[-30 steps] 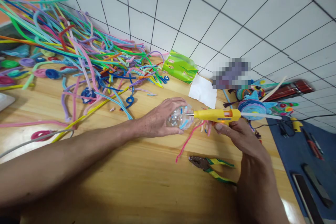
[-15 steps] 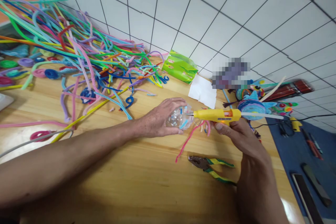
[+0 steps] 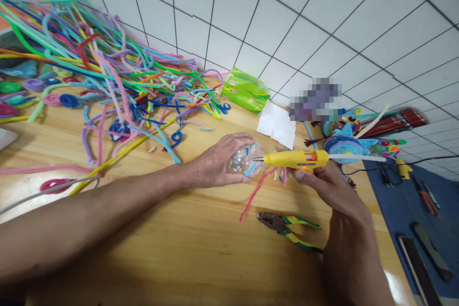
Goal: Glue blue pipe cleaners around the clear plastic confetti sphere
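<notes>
My left hand is wrapped round a clear, rounded plastic piece with white and blue bits on it; whether it is a whole bottle or a cut part I cannot tell. In my right hand is a yellow hot glue gun, its orange light lit and a white glue stick jutting from the back. The metal nozzle points left and appears at the plastic's right edge. A thin pink pipe cleaner lies below the nozzle. Pliers with yellow-green handles rest nearer to me.
A heap of coloured pipe cleaners spreads at the left. Against the tiled wall lie a green packet and white paper. A blue yarn-like craft piece sits at the right, beside a dark blue mat with tools.
The glue gun has shifted very slightly, its nozzle a touch lower and to the left. My left hand and the plastic piece stay in place.
</notes>
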Demonstrator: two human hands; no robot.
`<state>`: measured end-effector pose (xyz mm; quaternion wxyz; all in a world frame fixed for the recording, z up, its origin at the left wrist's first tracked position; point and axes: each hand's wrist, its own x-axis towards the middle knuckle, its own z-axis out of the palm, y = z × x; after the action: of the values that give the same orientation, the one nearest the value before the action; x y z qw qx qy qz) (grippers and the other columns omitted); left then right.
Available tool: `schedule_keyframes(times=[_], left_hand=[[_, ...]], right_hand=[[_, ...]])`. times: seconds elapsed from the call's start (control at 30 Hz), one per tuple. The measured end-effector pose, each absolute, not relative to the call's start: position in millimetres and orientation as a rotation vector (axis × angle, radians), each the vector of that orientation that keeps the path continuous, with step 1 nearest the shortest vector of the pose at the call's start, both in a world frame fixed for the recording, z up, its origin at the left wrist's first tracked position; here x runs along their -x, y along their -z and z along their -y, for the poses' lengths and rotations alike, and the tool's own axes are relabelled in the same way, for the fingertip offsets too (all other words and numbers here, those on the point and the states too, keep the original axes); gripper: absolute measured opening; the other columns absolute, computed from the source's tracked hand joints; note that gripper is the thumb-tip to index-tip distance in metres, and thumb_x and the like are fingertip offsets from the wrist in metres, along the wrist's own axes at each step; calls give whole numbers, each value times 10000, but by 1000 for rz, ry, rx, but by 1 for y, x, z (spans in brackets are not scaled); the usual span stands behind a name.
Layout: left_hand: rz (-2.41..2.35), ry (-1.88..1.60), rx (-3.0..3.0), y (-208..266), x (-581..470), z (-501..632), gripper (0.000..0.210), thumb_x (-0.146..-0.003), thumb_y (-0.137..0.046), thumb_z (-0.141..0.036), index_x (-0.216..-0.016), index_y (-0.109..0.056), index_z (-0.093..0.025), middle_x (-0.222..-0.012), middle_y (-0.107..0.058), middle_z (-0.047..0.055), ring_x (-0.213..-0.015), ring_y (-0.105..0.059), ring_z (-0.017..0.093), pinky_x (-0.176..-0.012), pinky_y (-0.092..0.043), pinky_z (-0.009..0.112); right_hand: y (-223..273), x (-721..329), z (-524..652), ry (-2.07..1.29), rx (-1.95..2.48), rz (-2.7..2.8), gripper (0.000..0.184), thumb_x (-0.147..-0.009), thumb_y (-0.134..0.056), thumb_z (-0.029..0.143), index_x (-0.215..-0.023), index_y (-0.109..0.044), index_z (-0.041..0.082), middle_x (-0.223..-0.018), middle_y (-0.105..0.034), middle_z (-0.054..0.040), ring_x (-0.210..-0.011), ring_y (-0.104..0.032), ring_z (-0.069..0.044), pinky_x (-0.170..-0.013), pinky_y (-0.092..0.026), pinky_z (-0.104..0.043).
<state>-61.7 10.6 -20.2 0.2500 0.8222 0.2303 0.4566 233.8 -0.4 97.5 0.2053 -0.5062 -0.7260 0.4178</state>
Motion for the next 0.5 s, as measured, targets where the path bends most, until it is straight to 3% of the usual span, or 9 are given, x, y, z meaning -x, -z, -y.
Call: schedule_keyframes(times=[0.23,0.5], left_hand=[[-643,-1222,-2236,19,62,-10,841,-893,-835,-408,-1568,-355,-260,-1527,-564,199,-1488,-526,384,-1217,-477,633],[-643,-1230,-2242,19,62,-10,839,-891,-838,-411,-1564,-359,-260,-1516,-569,198,-1479,-533,381,-1212,-488,632]], right_hand=[[-95,-234,-1,-1122,1384,2010,433,-896,-761,646,-869,-800,216,-833,-763,-54,-752,-692,-216,-661,-588,-287],[-97,-239,-1,-1130,1405,2113,458,-924,-719,658,-825,-806,220,-881,-786,-62,-814,-707,-233,-722,-585,-298]])
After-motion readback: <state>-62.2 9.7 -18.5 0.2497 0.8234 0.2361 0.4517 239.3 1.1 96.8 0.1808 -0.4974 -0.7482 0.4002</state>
